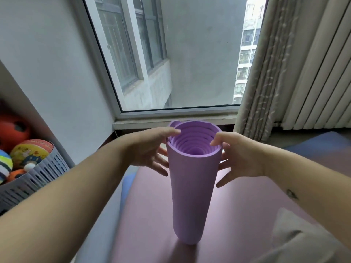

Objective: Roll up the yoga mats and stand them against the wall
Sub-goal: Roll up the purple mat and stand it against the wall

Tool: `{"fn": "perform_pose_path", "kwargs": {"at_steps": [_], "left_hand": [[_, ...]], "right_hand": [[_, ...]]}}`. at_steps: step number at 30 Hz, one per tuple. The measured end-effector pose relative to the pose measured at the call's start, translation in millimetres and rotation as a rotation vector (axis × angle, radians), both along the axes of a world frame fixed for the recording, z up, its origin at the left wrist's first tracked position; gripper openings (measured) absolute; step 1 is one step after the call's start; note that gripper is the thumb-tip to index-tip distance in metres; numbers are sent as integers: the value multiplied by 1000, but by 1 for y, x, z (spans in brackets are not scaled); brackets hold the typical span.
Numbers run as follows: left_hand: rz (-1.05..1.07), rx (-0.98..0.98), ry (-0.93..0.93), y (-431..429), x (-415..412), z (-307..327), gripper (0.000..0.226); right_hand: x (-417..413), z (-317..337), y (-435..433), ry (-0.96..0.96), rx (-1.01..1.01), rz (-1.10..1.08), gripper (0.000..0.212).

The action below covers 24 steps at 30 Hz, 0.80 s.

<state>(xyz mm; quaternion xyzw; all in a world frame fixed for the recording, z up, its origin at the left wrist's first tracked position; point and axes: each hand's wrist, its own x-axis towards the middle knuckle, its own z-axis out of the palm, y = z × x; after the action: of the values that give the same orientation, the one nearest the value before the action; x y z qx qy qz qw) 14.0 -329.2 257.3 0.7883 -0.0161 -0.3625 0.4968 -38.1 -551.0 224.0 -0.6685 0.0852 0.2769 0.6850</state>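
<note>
Rolled lilac foam yoga mat (191, 186) stands on end directly between my two hands, long axis upright and leaning slightly. Its foot rests on a flat dusty-pink floor mat (148, 224). The top end faces me, and the spiral of layers is loose and stepped down toward the core.

Left hand (150, 150): open, fingers straight and spread against the roll's left side near the top, thumb at the rim. Right hand (241, 158): also open, fingers splayed on the right side, thumb tip bent onto the rim. Neither hand wraps the roll; they steady it from both sides. Both sit about equally near.

The key relation is that the roll is already vertical and centred between the hands, while the low ledge under the window (171, 123) lies just beyond the fingertips. My read is that rolling is done for this mat and it still needs shifting forward to lean on a wall. With a coil this loose it may unwind or topple once let go.

A blue mat edge (127, 185) shows under the pink one, below the left wrist. Out past the left forearm is a grey slotted plastic basket (38, 179) of coloured balls (31, 150); one carries printing I can't read. Beyond the right hand hang a patterned beige curtain (262, 82) and a white ribbed radiator (319, 82). No brand is visible on the roll.
</note>
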Motion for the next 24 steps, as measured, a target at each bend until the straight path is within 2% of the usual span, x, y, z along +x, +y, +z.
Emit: {"fn": "perform_pose_path", "kwargs": {"at_steps": [2,5,8,12,15,18,24], "left_hand": [[-64,99,-37,-4,4,11,28],[-114,162,-41,-11,8,20,24],[-139,176,-38,-18,10,15,27],[-66,134,-80,-22,12,3,26],[-56,129,-50,-18,9,-18,27],[4,77,-26,-15,8,-40,39],[62,-28,17,-8,21,-52,40]], "right_hand": [[3,4,5,3,-54,-17,12],[5,3,10,21,-72,-72,35],[7,4,10,29,-83,-107,39],[9,1,13,26,-89,-97,41],[7,-12,17,23,-91,-113,38],[6,-28,21,27,-73,-141,33],[15,-42,22,16,-3,-136,35]]}}
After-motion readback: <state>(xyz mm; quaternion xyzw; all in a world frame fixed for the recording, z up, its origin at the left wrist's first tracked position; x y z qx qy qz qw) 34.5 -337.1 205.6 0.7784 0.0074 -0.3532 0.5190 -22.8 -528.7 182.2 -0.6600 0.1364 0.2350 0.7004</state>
